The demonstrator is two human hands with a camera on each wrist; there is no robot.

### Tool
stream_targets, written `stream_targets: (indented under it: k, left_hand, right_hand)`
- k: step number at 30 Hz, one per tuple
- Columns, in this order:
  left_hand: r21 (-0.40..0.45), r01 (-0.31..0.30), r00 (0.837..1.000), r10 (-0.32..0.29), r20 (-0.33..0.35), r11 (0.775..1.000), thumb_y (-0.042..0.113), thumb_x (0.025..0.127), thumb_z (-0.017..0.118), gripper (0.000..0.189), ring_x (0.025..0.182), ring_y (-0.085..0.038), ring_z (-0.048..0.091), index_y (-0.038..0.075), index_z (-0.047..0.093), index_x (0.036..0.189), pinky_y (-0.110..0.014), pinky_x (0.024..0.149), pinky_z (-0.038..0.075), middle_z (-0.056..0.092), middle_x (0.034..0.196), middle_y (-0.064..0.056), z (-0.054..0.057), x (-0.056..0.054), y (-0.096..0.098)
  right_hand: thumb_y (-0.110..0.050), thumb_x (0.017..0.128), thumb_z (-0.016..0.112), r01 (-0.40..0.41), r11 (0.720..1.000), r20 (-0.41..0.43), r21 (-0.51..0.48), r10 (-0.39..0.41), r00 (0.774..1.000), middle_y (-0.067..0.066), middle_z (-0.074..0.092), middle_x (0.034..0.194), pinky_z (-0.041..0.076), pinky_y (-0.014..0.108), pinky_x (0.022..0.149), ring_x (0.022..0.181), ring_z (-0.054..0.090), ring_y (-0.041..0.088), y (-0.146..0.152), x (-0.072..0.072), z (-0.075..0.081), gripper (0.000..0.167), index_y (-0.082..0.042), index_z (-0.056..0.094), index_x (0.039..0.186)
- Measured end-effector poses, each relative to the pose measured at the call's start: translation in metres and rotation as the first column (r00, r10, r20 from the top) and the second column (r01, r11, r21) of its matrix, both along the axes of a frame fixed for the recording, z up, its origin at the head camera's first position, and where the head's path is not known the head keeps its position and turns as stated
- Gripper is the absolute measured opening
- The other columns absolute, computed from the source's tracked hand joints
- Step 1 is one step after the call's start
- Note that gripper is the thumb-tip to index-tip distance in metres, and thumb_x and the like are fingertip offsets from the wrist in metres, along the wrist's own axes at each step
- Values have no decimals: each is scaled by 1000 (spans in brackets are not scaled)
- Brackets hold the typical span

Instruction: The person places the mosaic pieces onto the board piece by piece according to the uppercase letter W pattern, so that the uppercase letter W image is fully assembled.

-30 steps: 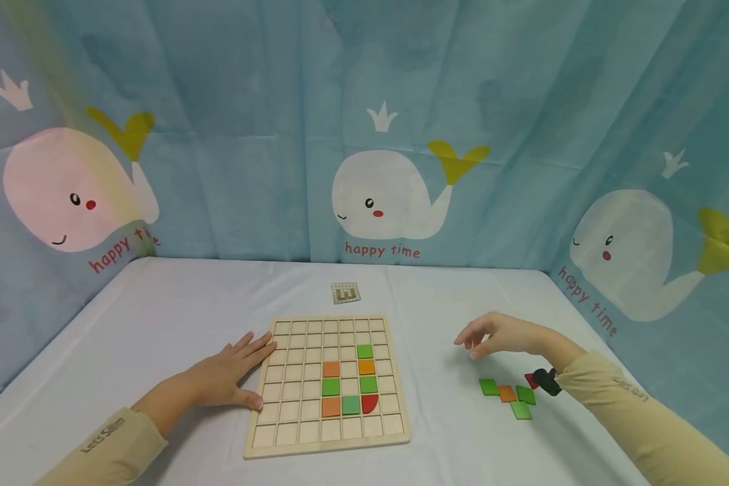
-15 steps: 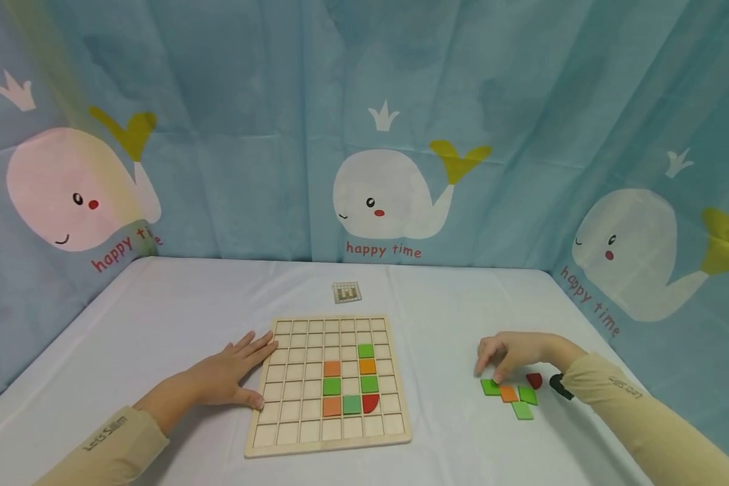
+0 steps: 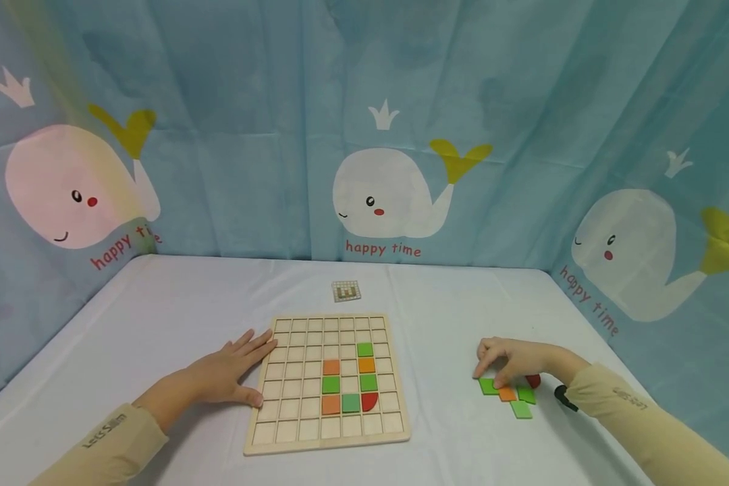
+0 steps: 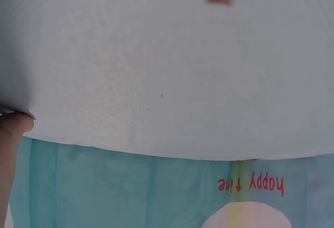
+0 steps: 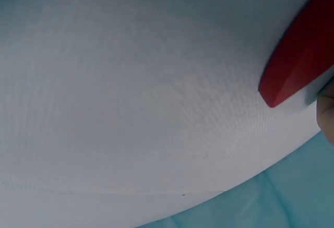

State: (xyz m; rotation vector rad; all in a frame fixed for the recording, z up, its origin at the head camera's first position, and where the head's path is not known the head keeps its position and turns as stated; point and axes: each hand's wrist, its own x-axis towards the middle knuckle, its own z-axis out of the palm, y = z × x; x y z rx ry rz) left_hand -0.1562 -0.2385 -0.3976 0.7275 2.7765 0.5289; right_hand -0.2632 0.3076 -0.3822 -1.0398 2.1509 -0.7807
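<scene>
My left hand (image 3: 227,371) lies flat at the left edge of a wooden grid board (image 3: 285,391), fingers spread and straight. The board holds several square tiles in orange and green and a red quarter-round tile (image 3: 370,402). To the right, my right hand (image 3: 513,359) pinches a green tile (image 3: 487,389) between index finger and thumb; the tile lies flat on the table. Close to it are an orange tile (image 3: 507,394), two more green tiles (image 3: 521,410) and a red rounded piece (image 3: 533,381), partly hidden by the hand. In the right wrist view this red piece (image 5: 297,61) looks large.
A small card (image 3: 347,291) printed with a grid and a brown figure lies behind the board. White cloth (image 3: 176,310) covers the table. A blue curtain (image 3: 249,202) with whales surrounds the back and sides. Something black (image 3: 565,397) shows under the right wrist.
My right hand has come down and slightly right onto the green tile, its thumb and index finger closing on it. The left hand has stayed at the board.
</scene>
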Motion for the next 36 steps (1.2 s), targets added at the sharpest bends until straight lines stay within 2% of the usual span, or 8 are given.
stream_targets:
  k: [7, 12, 17, 25, 30, 36]
  left_hand:
    - [-4, 0, 1000, 0, 0, 1000, 64, 76, 66, 106, 141, -52, 11, -1, 28, 151, -69, 106, 18, 17, 158, -22, 0, 0, 0]
    - [2, -1, 1000, 1, -2, 1000, 63, 76, 67, 106, 141, -52, 11, -1, 27, 151, -70, 106, 18, 17, 158, -22, 0, 1, 0]
    - [2, -3, 1000, 3, -4, 1000, 64, 76, 67, 106, 141, -52, 11, -1, 28, 151, -70, 106, 18, 17, 158, -22, 0, 1, 0]
    - [7, 3, 1000, -3, -4, 1000, 63, 76, 67, 106, 140, -52, 11, -2, 28, 150, -70, 105, 18, 18, 157, -23, 1, 1, 0]
    - [4, 4, 1000, -4, -3, 1000, 64, 76, 67, 106, 140, -53, 11, -1, 28, 150, -70, 106, 18, 17, 157, -23, 1, 1, 0]
    - [-5, -2, 1000, 2, 6, 1000, 64, 76, 66, 106, 141, -52, 10, -1, 27, 151, -69, 106, 18, 16, 158, -22, 0, 0, 0]
  right_hand:
    - [-16, 82, 76, 32, 999, -32, 29, -31, 999, -4, 46, 96, 36, 26, 82, 97, 40, 8, 0, 1, -2, 16, -12, 77, 98]
    - [-16, 83, 75, 15, 999, -47, 30, -13, 999, -5, 49, 97, 37, 26, 86, 99, 42, 8, -1, 1, 0, 14, -14, 74, 97]
    - [-15, 82, 74, -18, 1000, -28, 0, 18, 999, -1, 54, 98, 39, 25, 88, 99, 46, 9, -3, 1, 3, 13, -11, 67, 92]
    - [-9, 83, 71, -40, 999, 44, -17, 41, 998, 5, 52, 94, 41, 26, 82, 92, 49, 12, -5, -2, 6, 11, -4, 62, 86]
    - [-6, 82, 70, 35, 999, 70, 25, -37, 997, 4, 53, 92, 43, 28, 77, 88, 51, 16, -10, 0, 9, 9, -3, 61, 84]
    - [-1, 80, 67, 156, 983, 61, 97, -162, 985, -1, 57, 81, 42, 30, 69, 78, 51, 18, -21, 3, 18, 6, -3, 62, 80]
